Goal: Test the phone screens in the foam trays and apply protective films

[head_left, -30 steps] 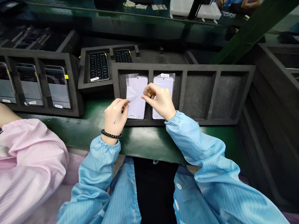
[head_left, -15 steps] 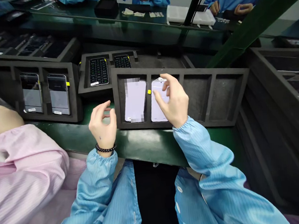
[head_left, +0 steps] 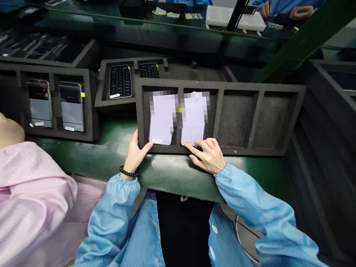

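Observation:
Two phones with bright pale screens lie in the left compartments of a dark foam tray (head_left: 237, 122); parts of both are pixelated. My left hand (head_left: 134, 153) grips the tray's front left corner, its thumb over the rim close to the left phone (head_left: 160, 124). With index finger stretched out, my right hand (head_left: 209, 155) touches the lower end of the right phone (head_left: 192, 122). Its other fingers are loosely bent and hold nothing. A yellow tag (head_left: 181, 110) shows between the phones.
Behind stands another foam tray (head_left: 100, 99) with two dark-screened phones showing grids. To the left, a pink-sleeved person (head_left: 29, 184) works beside a tray (head_left: 91, 116) of phones. Stacked dark trays (head_left: 309, 138) stand at right. People in blue sit across the bench.
My left hand has moved from the air onto the tray's corner. My right hand has come down from the right phone's upper part to its lower end, and the phone's screen is uncovered.

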`<act>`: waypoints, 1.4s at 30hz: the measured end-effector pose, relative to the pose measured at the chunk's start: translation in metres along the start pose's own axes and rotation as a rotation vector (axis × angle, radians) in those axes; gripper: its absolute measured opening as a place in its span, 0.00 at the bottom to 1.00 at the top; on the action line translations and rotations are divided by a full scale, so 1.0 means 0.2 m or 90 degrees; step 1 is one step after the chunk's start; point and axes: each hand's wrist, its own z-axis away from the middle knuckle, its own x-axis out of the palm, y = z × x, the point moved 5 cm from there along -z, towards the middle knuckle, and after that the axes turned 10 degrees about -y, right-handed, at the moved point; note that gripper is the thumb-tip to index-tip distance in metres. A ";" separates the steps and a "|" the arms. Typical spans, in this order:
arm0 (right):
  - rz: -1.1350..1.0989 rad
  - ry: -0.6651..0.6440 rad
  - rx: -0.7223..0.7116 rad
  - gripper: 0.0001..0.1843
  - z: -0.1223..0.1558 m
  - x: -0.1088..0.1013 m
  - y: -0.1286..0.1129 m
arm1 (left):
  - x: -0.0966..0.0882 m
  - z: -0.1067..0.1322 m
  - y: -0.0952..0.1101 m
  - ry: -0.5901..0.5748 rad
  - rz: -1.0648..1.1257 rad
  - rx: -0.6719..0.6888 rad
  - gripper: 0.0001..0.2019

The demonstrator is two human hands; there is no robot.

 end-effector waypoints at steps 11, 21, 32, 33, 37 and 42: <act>0.037 0.012 -0.007 0.20 0.00 -0.01 -0.02 | 0.02 0.01 0.05 0.002 0.056 -0.004 0.31; 0.032 -0.011 0.012 0.24 0.02 0.00 0.00 | 0.01 0.01 0.03 0.014 0.020 -0.016 0.35; 0.034 -0.015 0.017 0.21 0.01 0.00 0.00 | 0.01 0.00 0.04 0.036 0.008 -0.027 0.36; 0.034 -0.017 0.020 0.20 0.01 0.01 0.00 | 0.01 0.00 0.04 0.035 0.013 -0.025 0.34; 0.033 -0.016 0.034 0.22 0.02 0.01 0.00 | 0.01 0.01 0.05 0.026 0.043 -0.014 0.28; 0.023 -0.019 0.026 0.23 0.02 0.02 0.00 | 0.01 0.01 0.04 0.035 0.025 -0.025 0.35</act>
